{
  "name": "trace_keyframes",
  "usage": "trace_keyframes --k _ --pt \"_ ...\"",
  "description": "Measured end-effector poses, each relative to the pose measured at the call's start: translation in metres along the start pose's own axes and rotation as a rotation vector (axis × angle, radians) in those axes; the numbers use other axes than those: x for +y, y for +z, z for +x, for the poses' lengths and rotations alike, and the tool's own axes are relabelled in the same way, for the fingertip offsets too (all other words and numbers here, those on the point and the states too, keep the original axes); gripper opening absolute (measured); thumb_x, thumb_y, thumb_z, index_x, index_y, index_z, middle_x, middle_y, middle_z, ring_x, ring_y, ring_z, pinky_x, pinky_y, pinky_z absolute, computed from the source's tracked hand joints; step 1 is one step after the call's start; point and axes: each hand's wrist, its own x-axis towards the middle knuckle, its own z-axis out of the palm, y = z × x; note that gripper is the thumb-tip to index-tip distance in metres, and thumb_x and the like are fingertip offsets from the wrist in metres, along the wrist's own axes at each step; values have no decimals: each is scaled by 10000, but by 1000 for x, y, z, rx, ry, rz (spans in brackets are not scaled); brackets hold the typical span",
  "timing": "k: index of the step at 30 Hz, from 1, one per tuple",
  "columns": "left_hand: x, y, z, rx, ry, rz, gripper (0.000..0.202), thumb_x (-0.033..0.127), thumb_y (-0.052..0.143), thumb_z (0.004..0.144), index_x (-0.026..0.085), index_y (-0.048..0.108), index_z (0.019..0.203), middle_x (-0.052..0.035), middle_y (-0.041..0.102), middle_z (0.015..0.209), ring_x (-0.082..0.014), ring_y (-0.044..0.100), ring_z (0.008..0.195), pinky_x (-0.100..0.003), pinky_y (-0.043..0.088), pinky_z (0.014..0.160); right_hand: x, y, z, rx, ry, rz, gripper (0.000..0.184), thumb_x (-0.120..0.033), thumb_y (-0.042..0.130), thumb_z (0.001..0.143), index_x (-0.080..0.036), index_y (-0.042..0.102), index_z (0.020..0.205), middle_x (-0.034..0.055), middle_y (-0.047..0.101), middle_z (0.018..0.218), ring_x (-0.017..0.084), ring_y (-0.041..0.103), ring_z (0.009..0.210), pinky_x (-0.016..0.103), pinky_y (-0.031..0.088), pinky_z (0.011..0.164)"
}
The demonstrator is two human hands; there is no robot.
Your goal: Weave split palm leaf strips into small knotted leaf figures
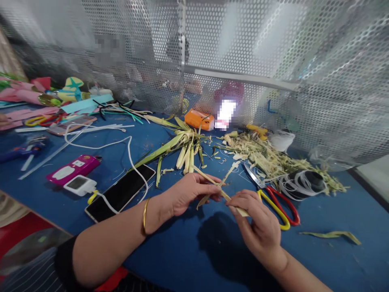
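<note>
My left hand [190,192] is closed in a pinch on pale green leaf strips [220,187] held just above the blue table [182,251]. My right hand [258,221] grips the lower end of the same strips, fingers curled round them. The strips cross between the two hands and one thin piece sticks up toward the back. A gold bangle [145,217] circles my left wrist. Scissors with red and yellow handles [275,200] lie just right of my right hand.
A bundle of long leaves [182,146] and a heap of leaf scraps [273,158] lie behind the hands. A black phone [121,192] with a white cable, a pink device [73,167], a thread spool [304,182], an orange box [199,119] and a perforated metal screen [273,61] surround them.
</note>
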Motion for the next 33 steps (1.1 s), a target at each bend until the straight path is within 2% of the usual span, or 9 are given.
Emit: trace_keyframes --k 3,7,12,15,17,20,22,27,33 --pt "-4 7 -1 75 63 10 239 219 807 647 100 716 834 -43 698 643 -102 603 546 -231 467 613 -1 2 1 -32 -33 -12 188 -63 512 866 -217 587 943 25 683 761 179 650 716 364 504 742" --pt "-15 15 1 165 128 18 132 177 792 630 114 699 700 -25 669 570 -93 563 487 -237 461 577 -7 6 1 -75 -230 -123 252 -30 441 870 -200 615 935 36 718 781 165 679 715 368 518 801" --pt "-26 17 4 230 201 24 84 172 763 656 132 709 707 -26 683 591 -114 593 542 -232 471 585 -10 9 -4 -130 -361 -246 275 -27 419 877 -149 635 996 67 745 870 182 696 801 374 500 867" --pt "-20 12 4 152 108 -69 155 191 761 692 117 712 819 -47 707 651 -100 587 521 -220 467 564 -7 8 -6 -122 -334 -238 285 -22 429 870 -123 605 1070 79 737 906 184 684 833 368 482 872" --pt "-14 8 2 96 37 -150 215 195 767 705 118 697 893 -42 702 661 -81 575 492 -198 459 537 -4 5 -6 -44 -279 -221 305 -36 479 867 -112 562 1151 80 722 885 188 665 824 369 476 862" --pt "-7 5 -1 0 -23 -257 265 201 790 699 139 650 915 -9 662 634 -66 563 477 -166 452 502 2 0 -4 123 -111 -268 316 -75 554 863 -154 552 1169 88 686 905 218 629 859 393 462 828" --pt "-7 4 -1 -72 -55 -288 291 228 811 683 145 614 880 7 636 617 -69 553 464 -170 458 477 4 -2 -1 163 -19 -312 250 -136 578 871 -190 585 1115 102 667 971 247 612 923 420 444 832" --pt "-17 4 0 -177 -81 -273 322 255 828 666 157 582 848 23 620 615 -68 539 447 -178 471 461 2 -1 6 12 49 -288 79 -224 580 901 -237 632 959 30 705 905 232 627 944 462 328 988" --pt "-16 0 -1 -260 -148 -172 326 243 775 725 130 656 1006 2 645 649 -67 565 478 -165 447 473 3 2 6 -64 73 -205 170 -131 519 911 -231 638 842 -13 678 773 160 617 801 425 308 1002"
